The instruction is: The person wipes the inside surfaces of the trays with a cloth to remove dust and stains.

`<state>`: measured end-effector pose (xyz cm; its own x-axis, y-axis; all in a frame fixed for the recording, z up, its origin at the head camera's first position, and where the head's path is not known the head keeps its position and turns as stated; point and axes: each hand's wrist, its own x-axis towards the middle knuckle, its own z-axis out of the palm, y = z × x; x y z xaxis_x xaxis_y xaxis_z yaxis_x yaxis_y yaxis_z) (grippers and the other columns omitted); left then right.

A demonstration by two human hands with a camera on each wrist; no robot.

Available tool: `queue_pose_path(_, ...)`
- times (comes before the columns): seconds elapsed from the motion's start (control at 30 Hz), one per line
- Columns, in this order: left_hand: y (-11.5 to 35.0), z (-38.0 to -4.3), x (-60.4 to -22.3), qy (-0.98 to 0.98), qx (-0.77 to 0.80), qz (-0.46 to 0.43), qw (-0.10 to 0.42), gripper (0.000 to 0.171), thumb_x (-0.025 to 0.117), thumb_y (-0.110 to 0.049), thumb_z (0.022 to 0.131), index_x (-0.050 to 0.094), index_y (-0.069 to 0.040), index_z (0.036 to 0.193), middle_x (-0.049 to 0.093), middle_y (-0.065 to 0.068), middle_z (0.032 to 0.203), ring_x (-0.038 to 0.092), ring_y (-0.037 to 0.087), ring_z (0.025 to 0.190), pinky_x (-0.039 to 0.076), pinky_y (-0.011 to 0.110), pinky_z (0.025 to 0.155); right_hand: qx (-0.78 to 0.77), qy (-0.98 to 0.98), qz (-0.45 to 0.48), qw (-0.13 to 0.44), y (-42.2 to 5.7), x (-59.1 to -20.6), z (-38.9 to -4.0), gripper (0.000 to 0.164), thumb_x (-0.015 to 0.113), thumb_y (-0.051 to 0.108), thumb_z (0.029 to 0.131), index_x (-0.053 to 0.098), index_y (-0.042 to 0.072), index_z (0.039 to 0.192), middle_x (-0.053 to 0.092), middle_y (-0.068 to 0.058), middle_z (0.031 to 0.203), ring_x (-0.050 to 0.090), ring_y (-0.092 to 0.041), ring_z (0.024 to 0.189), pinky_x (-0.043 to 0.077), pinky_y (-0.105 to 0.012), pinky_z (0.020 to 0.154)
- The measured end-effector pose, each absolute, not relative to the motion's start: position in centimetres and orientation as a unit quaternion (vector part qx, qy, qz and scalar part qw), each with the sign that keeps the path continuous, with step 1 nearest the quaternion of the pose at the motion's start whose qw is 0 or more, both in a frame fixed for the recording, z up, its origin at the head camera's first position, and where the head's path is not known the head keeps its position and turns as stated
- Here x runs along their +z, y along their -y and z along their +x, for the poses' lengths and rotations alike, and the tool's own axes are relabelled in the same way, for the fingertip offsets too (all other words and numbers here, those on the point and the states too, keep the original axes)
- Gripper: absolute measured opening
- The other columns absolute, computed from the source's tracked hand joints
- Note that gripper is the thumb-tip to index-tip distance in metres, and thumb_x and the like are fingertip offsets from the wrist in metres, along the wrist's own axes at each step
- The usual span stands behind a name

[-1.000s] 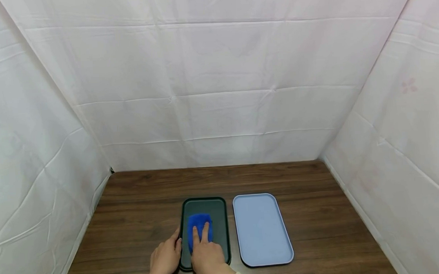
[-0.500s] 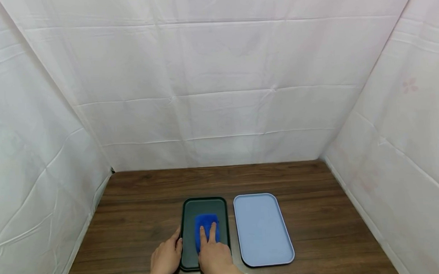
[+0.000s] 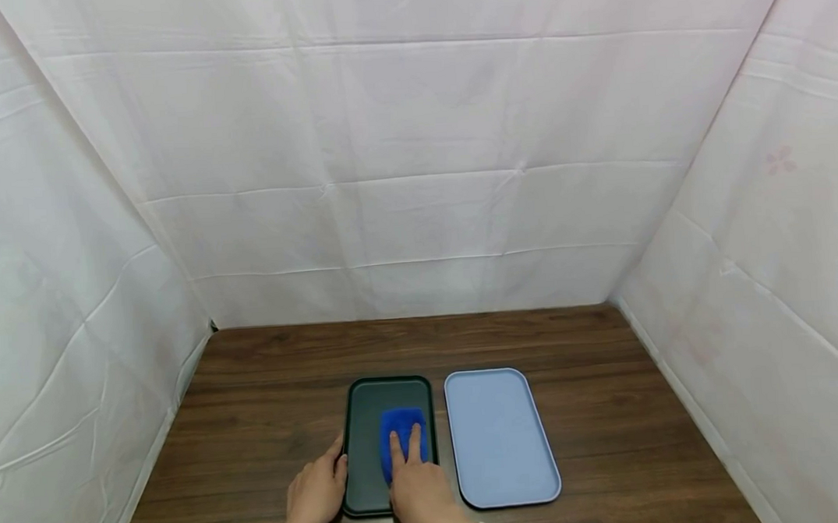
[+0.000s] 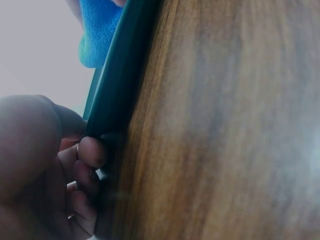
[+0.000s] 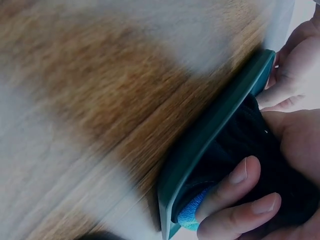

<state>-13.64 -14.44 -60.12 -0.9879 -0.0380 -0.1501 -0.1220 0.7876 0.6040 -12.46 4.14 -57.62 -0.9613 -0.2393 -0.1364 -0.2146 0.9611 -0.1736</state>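
A dark green rectangular tray (image 3: pixel 365 428) lies on the wooden table. At its left side my left hand (image 3: pixel 313 491) grips the edge, the thumb over the rim and the fingers curled against the outer wall in the left wrist view. On the tray's right half lies a blue cloth (image 3: pixel 401 417), which has a fuzzy surface in the left wrist view. Two straight, spread fingers of my right hand (image 3: pixel 424 497) press on it. Two other fingertips (image 5: pixel 239 172) of that hand curl back in the right wrist view, close to the cloth's edge. My palm hides the tray's near right corner.
A light blue tray (image 3: pixel 502 437) of similar shape lies just right of the green one, with a narrow gap between them. White fabric sheets (image 3: pixel 417 215) enclose the dark wooden table (image 3: pixel 270 393) at the back and both sides.
My right hand has slid the blue cloth rightward across the green tray, from its left half to near the right rim. The left hand and both trays stay in place.
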Motion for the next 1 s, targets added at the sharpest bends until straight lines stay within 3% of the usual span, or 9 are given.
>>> queue_pose_path(1.0,14.5,-13.5,-59.9,-0.949,0.308,-0.034,0.067,0.048,0.056,-0.026,0.105,0.053,-0.019,0.153,0.042,-0.001,0.059,0.042,0.018,0.052,0.035,0.035,0.052,-0.063,-0.985,-0.137,0.081,-6.0,-57.5,-12.7,0.077,0.075,0.035,0.092,0.042,0.015,0.159,0.038,-0.029,0.16,0.046,-0.014,0.044,0.041,-0.032,0.042)
